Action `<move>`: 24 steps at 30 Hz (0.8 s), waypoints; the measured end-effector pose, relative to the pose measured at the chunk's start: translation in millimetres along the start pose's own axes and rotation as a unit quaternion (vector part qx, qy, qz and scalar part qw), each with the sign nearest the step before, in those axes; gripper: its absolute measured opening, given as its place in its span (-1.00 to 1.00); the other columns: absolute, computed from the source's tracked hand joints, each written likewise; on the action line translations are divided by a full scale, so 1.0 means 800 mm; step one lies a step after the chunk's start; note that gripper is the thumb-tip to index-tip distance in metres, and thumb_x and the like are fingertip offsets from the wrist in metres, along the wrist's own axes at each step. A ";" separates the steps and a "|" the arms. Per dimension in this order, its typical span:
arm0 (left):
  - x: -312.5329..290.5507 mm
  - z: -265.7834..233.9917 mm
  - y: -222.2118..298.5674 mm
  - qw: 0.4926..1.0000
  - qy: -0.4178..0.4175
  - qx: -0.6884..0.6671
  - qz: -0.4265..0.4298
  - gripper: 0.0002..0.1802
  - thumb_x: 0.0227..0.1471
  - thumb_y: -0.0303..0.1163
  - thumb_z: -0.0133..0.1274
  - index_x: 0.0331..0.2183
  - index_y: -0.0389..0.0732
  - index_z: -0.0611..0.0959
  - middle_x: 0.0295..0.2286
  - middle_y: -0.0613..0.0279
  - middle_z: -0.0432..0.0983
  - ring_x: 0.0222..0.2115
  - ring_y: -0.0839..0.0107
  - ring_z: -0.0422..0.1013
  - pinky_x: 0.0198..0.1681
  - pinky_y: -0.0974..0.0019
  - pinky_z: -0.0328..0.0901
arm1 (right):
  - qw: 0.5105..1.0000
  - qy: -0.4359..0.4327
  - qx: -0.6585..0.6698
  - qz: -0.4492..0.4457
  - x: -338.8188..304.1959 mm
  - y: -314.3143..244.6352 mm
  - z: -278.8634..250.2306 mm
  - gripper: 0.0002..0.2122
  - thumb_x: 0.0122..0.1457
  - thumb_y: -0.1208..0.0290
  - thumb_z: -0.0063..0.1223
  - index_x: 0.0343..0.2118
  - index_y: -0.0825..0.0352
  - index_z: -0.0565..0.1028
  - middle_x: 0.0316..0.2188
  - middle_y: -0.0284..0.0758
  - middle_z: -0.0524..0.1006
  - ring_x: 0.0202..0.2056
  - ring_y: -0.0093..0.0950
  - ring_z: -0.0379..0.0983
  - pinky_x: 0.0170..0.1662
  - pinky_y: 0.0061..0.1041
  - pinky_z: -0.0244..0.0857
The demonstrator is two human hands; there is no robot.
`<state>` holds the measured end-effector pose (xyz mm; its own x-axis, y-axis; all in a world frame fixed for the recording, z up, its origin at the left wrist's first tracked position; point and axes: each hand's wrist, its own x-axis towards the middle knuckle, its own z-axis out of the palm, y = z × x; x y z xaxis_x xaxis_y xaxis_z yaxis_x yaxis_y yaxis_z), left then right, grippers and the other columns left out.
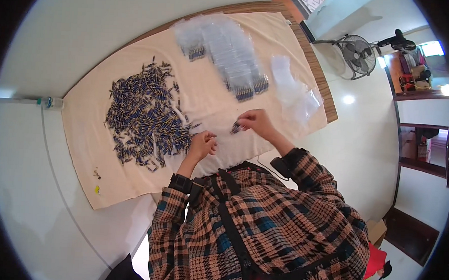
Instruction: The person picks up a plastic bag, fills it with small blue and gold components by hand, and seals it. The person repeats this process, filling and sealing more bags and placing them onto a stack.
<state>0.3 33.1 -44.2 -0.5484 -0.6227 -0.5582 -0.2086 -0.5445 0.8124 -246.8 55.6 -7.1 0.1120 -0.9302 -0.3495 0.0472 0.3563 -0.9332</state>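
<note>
The right hand point(256, 122) pinched a small dark bundle point(235, 127) over the pale cloth point(132, 183), seemingly light, stiff pieces best gripped at mid-length, while the left hand point(201, 145) curled, its hold unclear, beside the blue-and-gold heap point(145, 106).

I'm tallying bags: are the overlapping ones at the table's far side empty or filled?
Some plastic bags are partly filled: dark pieces show at their near ends; I cannot tell for all.
</note>
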 end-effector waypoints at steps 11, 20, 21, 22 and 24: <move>0.050 0.038 -0.036 0.910 0.153 0.355 0.148 -0.75 -0.17 -0.46 0.16 -0.52 -0.35 0.40 -0.68 0.15 0.40 -0.75 0.46 0.37 -0.74 0.39 0.25 | 0.967 0.241 0.084 -0.014 -0.006 0.073 -0.034 -0.88 0.02 0.54 0.09 -0.41 0.50 0.50 -0.52 -0.27 0.53 -0.54 -0.56 0.47 -0.48 -0.63 0.43; 0.054 0.045 -0.037 0.925 0.145 0.342 0.077 -0.63 -0.37 -0.37 0.26 -0.50 -0.33 0.45 -0.56 -0.02 0.46 -0.50 0.12 0.43 -0.43 0.22 0.31 | 0.975 0.210 0.067 0.008 0.006 0.092 -0.032 -0.89 0.02 0.53 0.10 -0.43 0.49 0.51 -0.55 -0.29 0.53 -0.58 -0.61 0.44 -0.53 -0.66 0.37; 0.053 0.044 -0.036 0.924 0.142 0.345 0.081 -0.63 -0.37 -0.37 0.27 -0.50 -0.33 0.45 -0.55 -0.02 0.46 -0.49 0.12 0.43 -0.43 0.22 0.31 | 0.980 0.191 0.059 0.008 0.006 0.091 -0.031 -0.88 0.02 0.52 0.10 -0.43 0.48 0.51 -0.56 -0.31 0.53 -0.59 -0.62 0.43 -0.54 -0.66 0.35; 0.053 0.043 -0.036 0.924 0.138 0.348 0.084 -0.63 -0.37 -0.37 0.27 -0.49 -0.33 0.46 -0.55 -0.02 0.46 -0.49 0.12 0.43 -0.43 0.22 0.31 | 0.984 0.171 0.052 0.009 0.006 0.090 -0.029 -0.88 0.01 0.52 0.10 -0.42 0.48 0.51 -0.57 -0.32 0.53 -0.60 -0.63 0.42 -0.55 -0.67 0.34; 0.053 0.042 -0.035 0.923 0.137 0.350 0.087 -0.63 -0.37 -0.37 0.27 -0.49 -0.32 0.46 -0.55 -0.02 0.46 -0.49 0.12 0.43 -0.43 0.22 0.31 | 0.985 0.163 0.045 0.012 0.008 0.089 -0.026 -0.88 0.01 0.52 0.11 -0.42 0.47 0.52 -0.58 -0.33 0.53 -0.61 -0.64 0.41 -0.56 -0.68 0.33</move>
<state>-44.2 41.3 -85.0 -0.4181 -0.8368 -0.3535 -0.6615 0.0137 0.7498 -263.4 73.3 -77.3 -0.2109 -0.8951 -0.3929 0.1383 0.3705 -0.9185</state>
